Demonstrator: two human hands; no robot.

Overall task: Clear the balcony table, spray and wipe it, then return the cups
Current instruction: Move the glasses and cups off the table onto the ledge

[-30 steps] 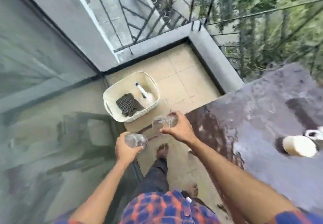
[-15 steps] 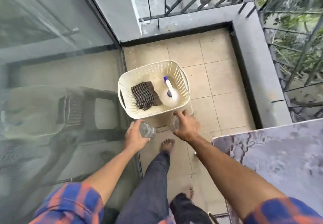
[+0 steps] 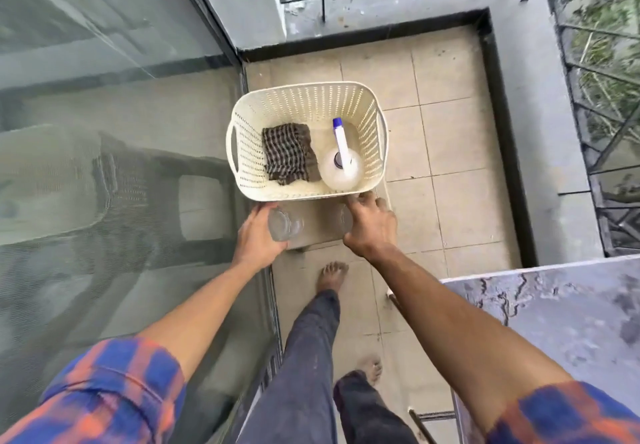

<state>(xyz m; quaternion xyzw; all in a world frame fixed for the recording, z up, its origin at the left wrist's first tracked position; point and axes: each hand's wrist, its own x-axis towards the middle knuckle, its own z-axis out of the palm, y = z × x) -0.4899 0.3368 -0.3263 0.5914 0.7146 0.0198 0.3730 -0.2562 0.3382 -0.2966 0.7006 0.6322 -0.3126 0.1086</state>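
I had my left hand (image 3: pixel 258 239) wrapped around one clear cup (image 3: pixel 284 225) and my right hand (image 3: pixel 372 227) clamped on another cup (image 3: pixel 341 218), both just beside the basket's (image 3: pixel 304 99) near rim.

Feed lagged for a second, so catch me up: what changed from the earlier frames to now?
Both hands carried their glasses away from the table toward the basket. The left hand still grips its glass; the right hand still holds its glass. Cloth and spray bottle stayed put.
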